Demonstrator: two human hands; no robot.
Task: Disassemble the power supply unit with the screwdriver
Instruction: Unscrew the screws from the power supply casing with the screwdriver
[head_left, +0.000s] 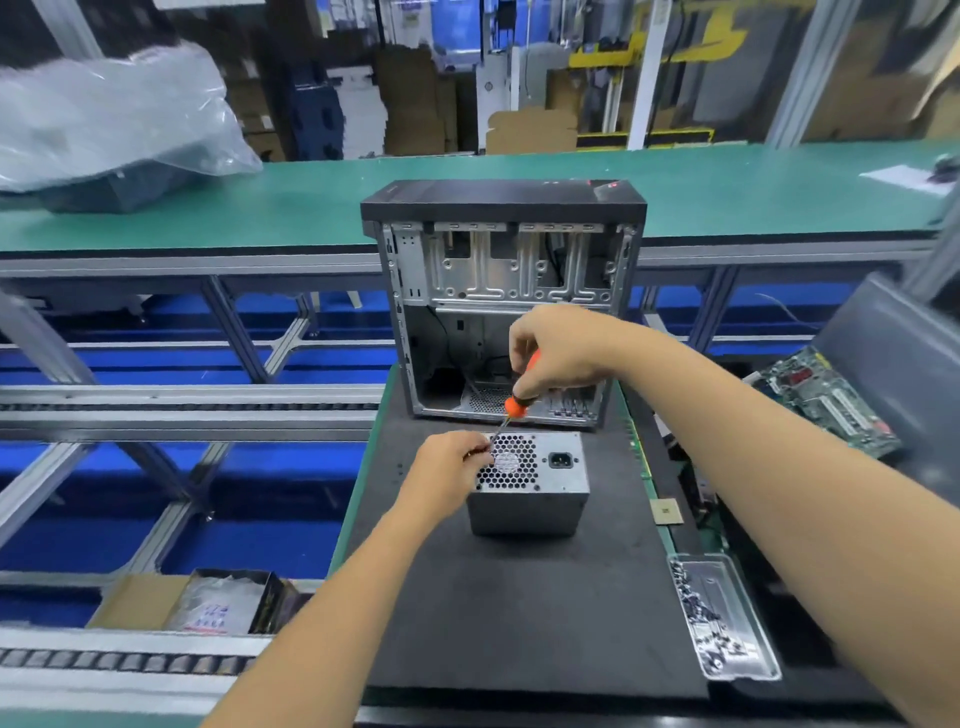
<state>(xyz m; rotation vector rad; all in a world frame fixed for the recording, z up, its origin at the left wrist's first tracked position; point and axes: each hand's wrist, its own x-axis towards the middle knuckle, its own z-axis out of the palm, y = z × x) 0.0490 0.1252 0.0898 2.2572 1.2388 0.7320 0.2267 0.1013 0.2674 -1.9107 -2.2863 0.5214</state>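
Observation:
A grey metal power supply unit (535, 493) stands on the black mat, its honeycomb fan grille and power socket facing up. My right hand (558, 353) grips the orange-and-black handle of a screwdriver (514, 405), whose shaft slants down-left to the unit's top left corner. My left hand (452, 462) rests against that corner, fingers pinched around the screwdriver's tip end. The tip itself is hidden by my fingers.
An open, empty computer case (498, 301) stands just behind the unit. A clear tray of screws (727, 613) lies at the right of the black mat (519, 623). A circuit board (826, 395) sits further right, a cardboard box (140, 597) lower left, conveyor rails on the left.

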